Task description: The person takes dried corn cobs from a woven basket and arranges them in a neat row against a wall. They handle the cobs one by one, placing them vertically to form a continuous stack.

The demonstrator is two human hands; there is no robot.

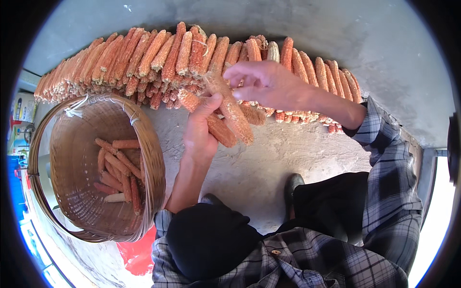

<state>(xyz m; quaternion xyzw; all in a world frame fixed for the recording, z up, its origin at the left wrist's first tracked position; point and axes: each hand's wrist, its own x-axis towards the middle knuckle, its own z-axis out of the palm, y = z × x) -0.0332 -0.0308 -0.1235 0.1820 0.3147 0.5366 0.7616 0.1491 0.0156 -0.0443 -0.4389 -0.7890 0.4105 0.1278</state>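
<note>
My left hand (201,127) is closed around a few bare, orange-brown corn cobs (233,113), held at different angles above the floor. My right hand (269,84) is just to the right of their upper ends. Its fingers and thumb are apart, and I see nothing between them. Behind both hands stretches a long stacked row of corn cobs (158,53) against the wall, with many standing tilted on top. To the left of my left hand, a woven bamboo basket (72,158) with a tall handle has several loose cobs (120,165) in it.
A grey wall (345,24) rises behind the cob row. The concrete floor (259,168) lies between the row and my dark shoes. Beside the basket's lower edge is a red plastic bag (138,254). Colourful packages (21,113) stand at the far left.
</note>
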